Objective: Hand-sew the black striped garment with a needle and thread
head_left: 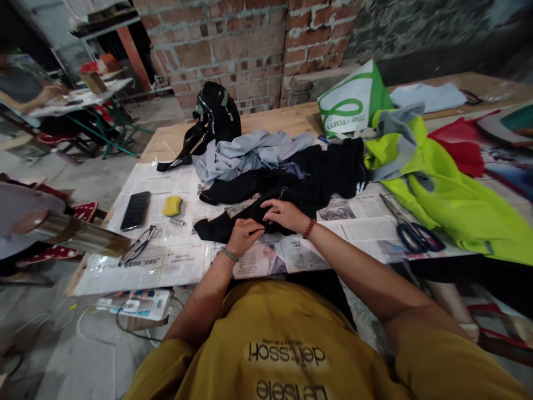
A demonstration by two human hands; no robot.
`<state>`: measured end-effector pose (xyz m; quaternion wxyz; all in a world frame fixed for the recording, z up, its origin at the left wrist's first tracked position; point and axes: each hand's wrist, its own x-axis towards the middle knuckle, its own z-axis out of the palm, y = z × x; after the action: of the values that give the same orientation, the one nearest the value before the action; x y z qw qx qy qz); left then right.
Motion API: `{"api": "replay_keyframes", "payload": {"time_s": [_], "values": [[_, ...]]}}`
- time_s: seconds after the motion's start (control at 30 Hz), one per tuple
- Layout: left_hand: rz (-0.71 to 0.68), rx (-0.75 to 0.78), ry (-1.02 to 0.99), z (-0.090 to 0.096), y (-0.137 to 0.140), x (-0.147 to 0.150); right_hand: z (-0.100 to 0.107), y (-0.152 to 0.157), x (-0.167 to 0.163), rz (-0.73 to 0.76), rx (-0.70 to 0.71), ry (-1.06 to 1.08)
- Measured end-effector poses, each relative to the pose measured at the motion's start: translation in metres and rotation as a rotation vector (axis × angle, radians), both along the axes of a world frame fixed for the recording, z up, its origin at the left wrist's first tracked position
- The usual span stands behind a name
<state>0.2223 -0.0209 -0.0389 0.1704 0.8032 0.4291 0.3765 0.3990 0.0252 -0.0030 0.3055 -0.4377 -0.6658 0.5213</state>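
A black garment (306, 191) lies spread on the newspaper-covered table before me. At its near edge my left hand (245, 235), with a green bead bracelet on the wrist, has its fingers closed in a pinch on the cloth. Just right of it, my right hand (288, 215), wearing a red bracelet, rests over the same garment with thumb and forefinger brought together. Whatever is between those fingertips is too small to make out. Behind the black garment is a crumpled light grey cloth (258, 149).
A phone (135, 211), yellow sponge (172, 206), glasses (139, 244) and steel flask (79, 233) are on the left. Dark-handled scissors (416, 233) lie right, beside a neon-yellow garment (453, 200). A black bag (216, 111) and green-white bag (353, 103) stand behind. Another person (25, 89) sits far left.
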Motion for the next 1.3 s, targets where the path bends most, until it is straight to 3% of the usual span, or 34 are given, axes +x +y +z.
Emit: {"api": "replay_keyframes", "payload": {"time_s": [0.13, 0.2, 0.43, 0.73, 0.8, 0.93, 1.0, 1.3], "values": [[-0.012, 0.043, 0.061, 0.000, -0.001, 0.000, 0.005, -0.002, -0.008, -0.037, -0.215, 0.106], [-0.025, 0.057, 0.075, -0.001, -0.001, -0.001, 0.005, -0.003, -0.010, -0.034, -0.208, 0.083], [-0.025, 0.082, 0.088, -0.001, -0.001, -0.001, 0.006, -0.003, -0.017, -0.049, 0.061, -0.229], [-0.031, 0.124, 0.103, -0.001, -0.001, -0.002, 0.014, -0.004, -0.015, 0.070, -0.175, -0.109], [-0.024, 0.114, 0.106, -0.002, -0.001, -0.002, 0.012, -0.003, -0.013, 0.048, -0.094, -0.195], [-0.022, 0.100, 0.103, -0.004, -0.001, -0.001, 0.007, -0.001, -0.012, -0.007, 0.264, -0.464], [-0.025, 0.100, 0.101, -0.004, 0.000, -0.001, 0.006, -0.001, -0.012, -0.020, 0.372, -0.565], [-0.032, 0.080, 0.153, 0.001, -0.002, -0.001, 0.004, -0.004, -0.019, 0.008, 0.391, -0.616]]}}
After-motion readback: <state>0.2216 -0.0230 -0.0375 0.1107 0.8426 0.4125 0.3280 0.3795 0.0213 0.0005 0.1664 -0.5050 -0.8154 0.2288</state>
